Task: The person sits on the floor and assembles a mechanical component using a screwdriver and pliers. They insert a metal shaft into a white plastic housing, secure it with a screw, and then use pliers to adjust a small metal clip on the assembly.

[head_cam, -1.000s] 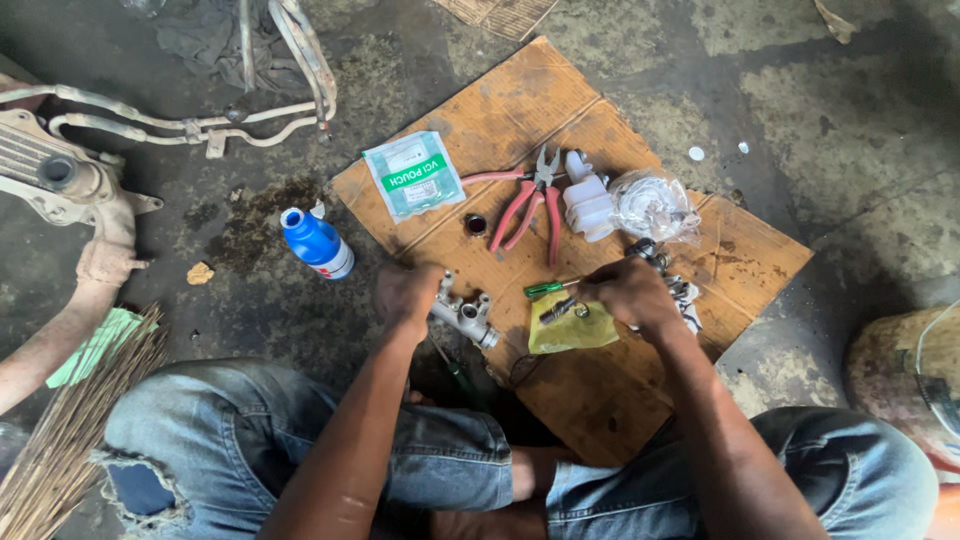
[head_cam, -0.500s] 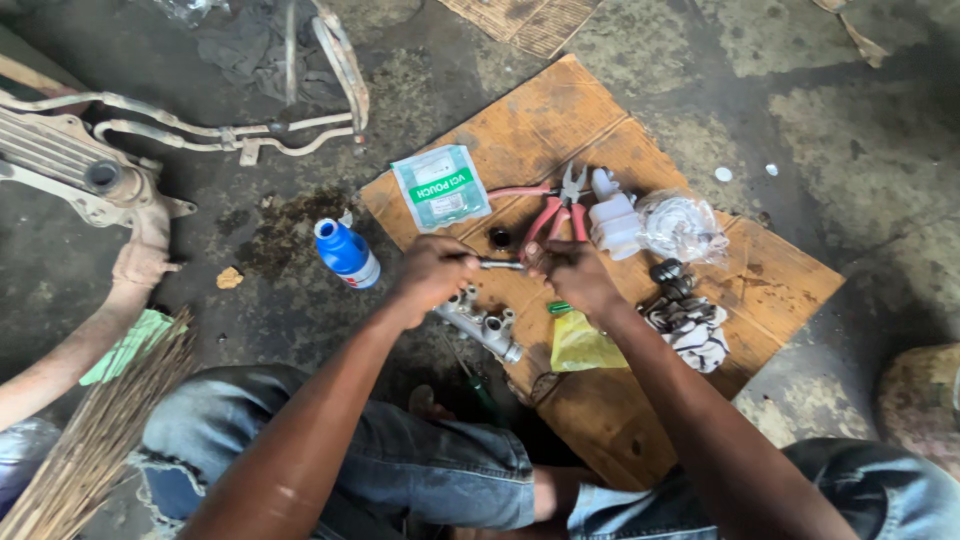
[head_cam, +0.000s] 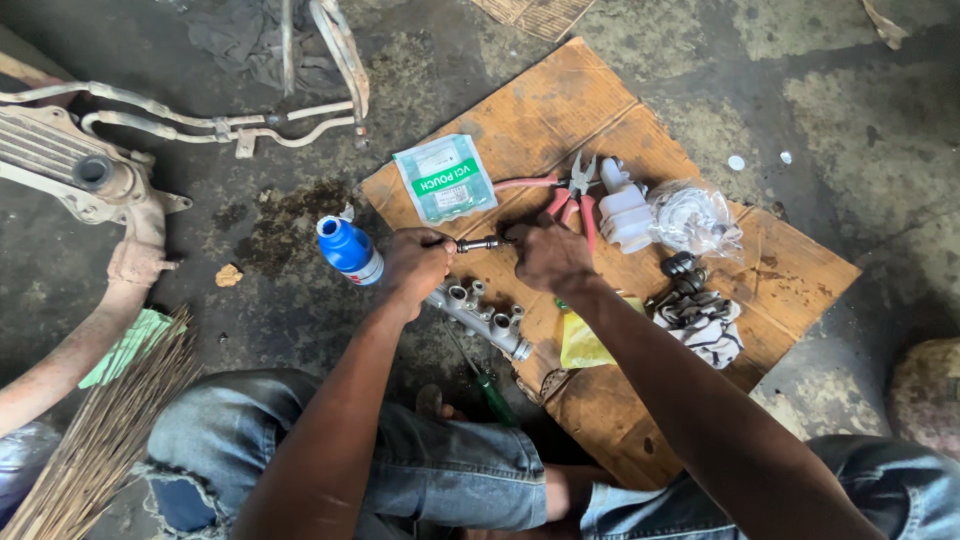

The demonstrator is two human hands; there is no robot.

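My left hand [head_cam: 415, 265] and my right hand [head_cam: 548, 257] hold the two ends of a small dark metal rod-like part [head_cam: 480, 243] above a brown cardboard sheet [head_cam: 800, 270]. Just below the hands lies a silver metal block with several round ports [head_cam: 480, 312]. A blue bottle with a white cap [head_cam: 349, 250] stands left of my left hand. Red-handled pliers [head_cam: 570, 193] lie just beyond my right hand. A yellow cloth [head_cam: 585, 345] sits under my right forearm.
On the cardboard lie a white-and-green pouch [head_cam: 445, 177], a white plastic part [head_cam: 625, 210], a clear bag [head_cam: 695, 218] and dark metal parts on a rag [head_cam: 700, 310]. A green-handled screwdriver [head_cam: 490, 390] lies by my knee. Metal frame parts [head_cam: 110, 170] and a broom [head_cam: 110, 430] lie left on the oily floor.
Both hands lifted from the yellow cloth and silver block and moved up the cardboard. They now grip the small dark part between them.
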